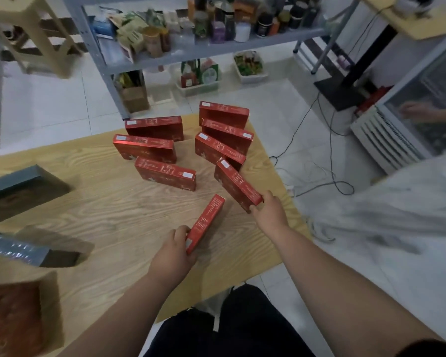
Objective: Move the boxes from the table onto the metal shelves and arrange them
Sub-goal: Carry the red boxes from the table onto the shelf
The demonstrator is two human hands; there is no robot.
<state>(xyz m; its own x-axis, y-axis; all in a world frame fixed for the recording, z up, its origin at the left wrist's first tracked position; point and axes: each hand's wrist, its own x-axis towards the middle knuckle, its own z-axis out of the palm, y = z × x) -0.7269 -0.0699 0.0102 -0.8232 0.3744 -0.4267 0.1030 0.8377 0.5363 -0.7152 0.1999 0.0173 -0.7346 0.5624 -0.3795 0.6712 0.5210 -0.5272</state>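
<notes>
**Red cartons gripped at the near edge of the bench**

Red glossy cardboard fills both hands. The left hand [175, 251] pinches the near end of a slim red box [206, 222] that stands on its narrow edge on the pale wood-grain bench [108, 202], thumb on one face and fingers on the other. The right hand [269, 211] closes on the near corner of a second red box [237, 186], tilted up off the surface. Taking one carton per hand likely halves the trips to the shelving.

Beyond them, six more red boxes [165, 175] stand on edge in two loose rows, which keeps their narrow sides easy to grasp. Dark grey lids and trays [23, 186] lie at the left of the bench, blurred.

Farther off stands the grey metal shelf unit [216, 46], its visible tier crowded with bottles, jars and packets. Under it, on the tiled floor, a white plastic bin [250, 73] holds green packets, another holds cartons, and a brown cardboard box [135, 97] holds yellowish packs.
</notes>
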